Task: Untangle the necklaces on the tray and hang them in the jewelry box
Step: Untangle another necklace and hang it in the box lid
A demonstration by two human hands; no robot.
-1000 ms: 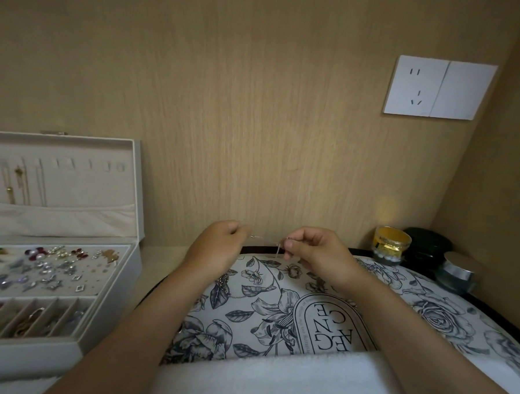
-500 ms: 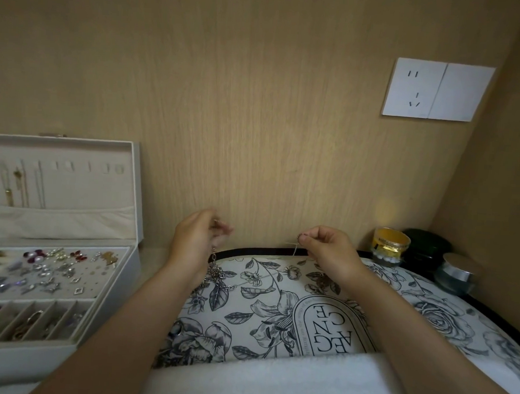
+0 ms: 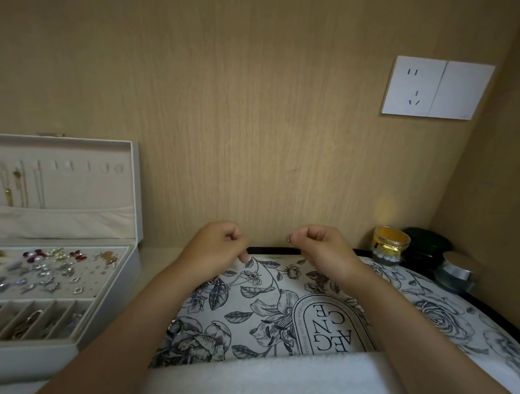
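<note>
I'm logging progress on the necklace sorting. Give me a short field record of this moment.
left hand: raised over the tray, fingers pinched
right hand: raised alongside, pinching a small clasp
tray: floral print, silver chain lying below the left wrist
jewelry box: open, a few necklaces hung in the lid, several hooks free
jars: back right corner

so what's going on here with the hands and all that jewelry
A person is sorting out necklaces. Both hands, left hand and right hand, are raised above the floral tray, fingers pinched as if on a fine chain too thin to make out. A tangle of chain lies on the tray under the left hand. The open jewelry box on the left already has a few necklaces hanging in its lid.
</note>
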